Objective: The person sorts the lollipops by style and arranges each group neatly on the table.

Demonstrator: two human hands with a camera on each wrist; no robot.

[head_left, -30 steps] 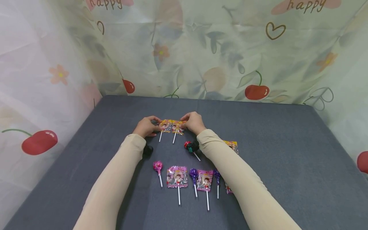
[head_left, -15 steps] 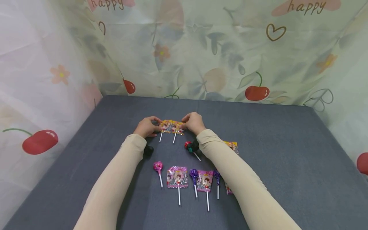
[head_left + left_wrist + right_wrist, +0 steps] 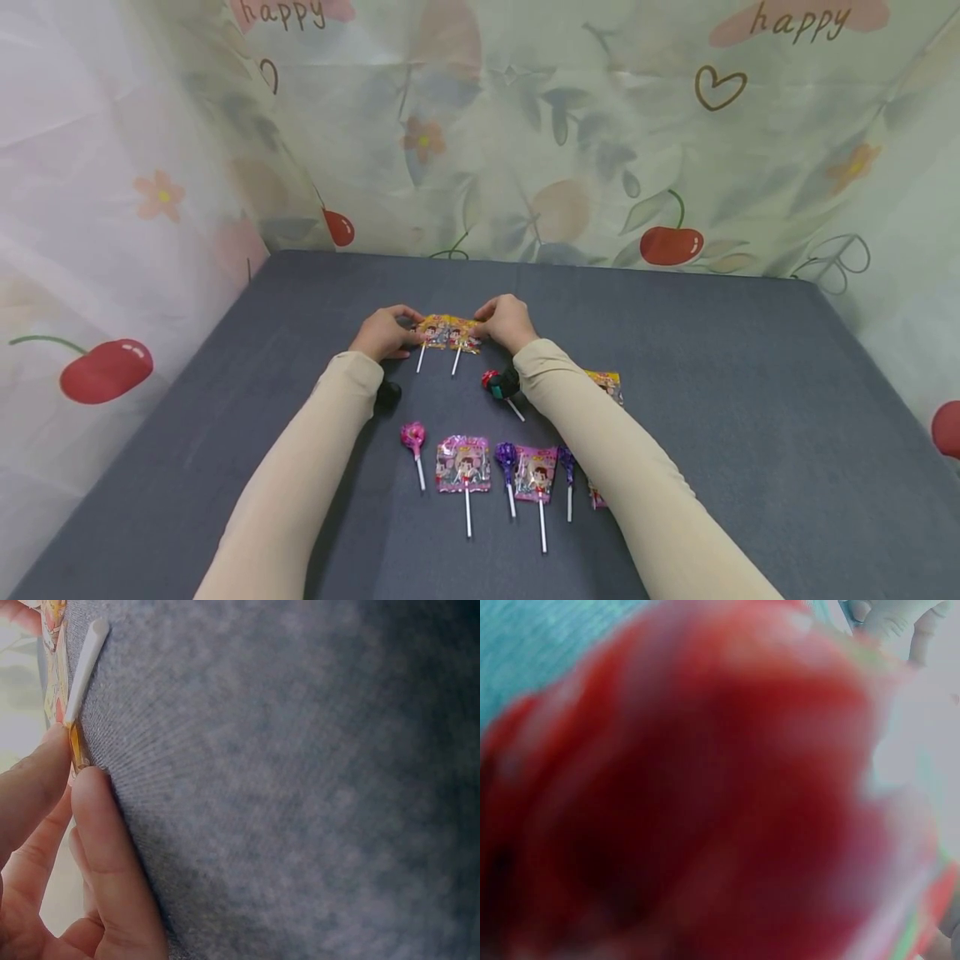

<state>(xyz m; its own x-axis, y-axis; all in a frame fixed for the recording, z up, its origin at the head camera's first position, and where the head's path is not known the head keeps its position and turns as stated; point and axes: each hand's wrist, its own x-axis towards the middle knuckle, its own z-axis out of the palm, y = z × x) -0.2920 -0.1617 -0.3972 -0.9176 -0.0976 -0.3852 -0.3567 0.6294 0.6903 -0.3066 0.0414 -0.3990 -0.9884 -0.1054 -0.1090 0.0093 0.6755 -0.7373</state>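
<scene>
Two flat lollipops in yellow printed packets lie side by side toward the back of the table in the head view. My left hand pinches the outer edge of the left packeted lollipop between thumb and fingers. On the other side my right hand pinches the outer edge of the right packeted lollipop. Their white sticks point toward me. The left wrist view shows the thumb and a fingertip at the packet, beside a white stick. A blurred red lollipop wrapper fills most of the right wrist view.
A red-topped lollipop lies by my right wrist. Nearer me are a pink lollipop, a pink packeted lollipop, a purple lollipop and another pink packet. My right sleeve partly covers a yellow packet.
</scene>
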